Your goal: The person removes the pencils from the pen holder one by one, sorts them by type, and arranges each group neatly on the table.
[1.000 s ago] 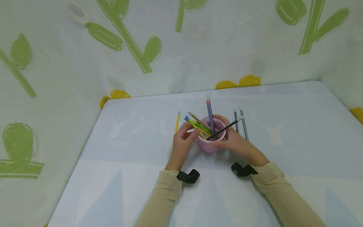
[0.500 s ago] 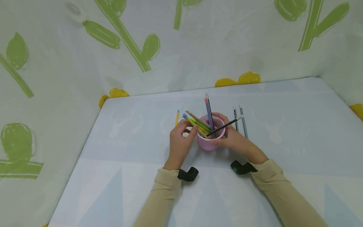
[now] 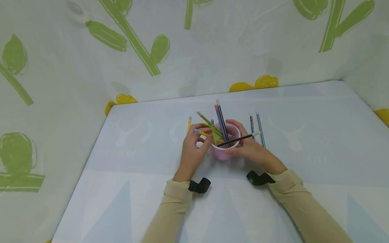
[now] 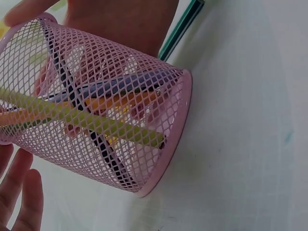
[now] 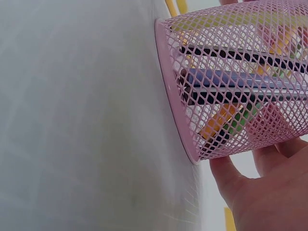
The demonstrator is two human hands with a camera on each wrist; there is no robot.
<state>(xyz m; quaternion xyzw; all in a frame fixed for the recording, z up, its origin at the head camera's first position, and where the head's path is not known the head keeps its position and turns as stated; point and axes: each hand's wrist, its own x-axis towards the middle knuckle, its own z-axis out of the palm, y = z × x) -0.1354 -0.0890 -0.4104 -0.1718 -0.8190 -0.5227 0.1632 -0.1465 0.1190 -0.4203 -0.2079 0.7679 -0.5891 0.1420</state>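
Observation:
In the head view, a pink mesh pencil cup (image 3: pixel 223 155) holds several pencils. My right hand (image 3: pixel 253 150) grips it from the right, thumb near the front rim; fingers support its side in the right wrist view. My left hand (image 3: pixel 192 152) is at the left rim, thumb and forefinger pinching a yellow-green pencil (image 3: pixel 214 135) that stands steeply. A yellow pencil with a blue end (image 3: pixel 199 132) slants across those fingers. A black pencil (image 3: pixel 237 139) leans over the right rim, and a purple pencil (image 3: pixel 221 121) rises at the back. Through the mesh (image 4: pixel 110 110), pencil ends show near the base.
A yellow pencil (image 3: pixel 189 123) lies behind the left hand. To the right of the cup lie a black pencil (image 3: pixel 252 125) and a teal pencil (image 3: pixel 260 130) on the pale patterned tabletop (image 3: pixel 146 189). A printed curtain-like wall (image 3: pixel 212 60) stands behind.
The yellow-green pencil has swung from leaning left to nearly upright. The blue-ended yellow pencil now shows against the left fingers. The right hand keeps its grip on the cup.

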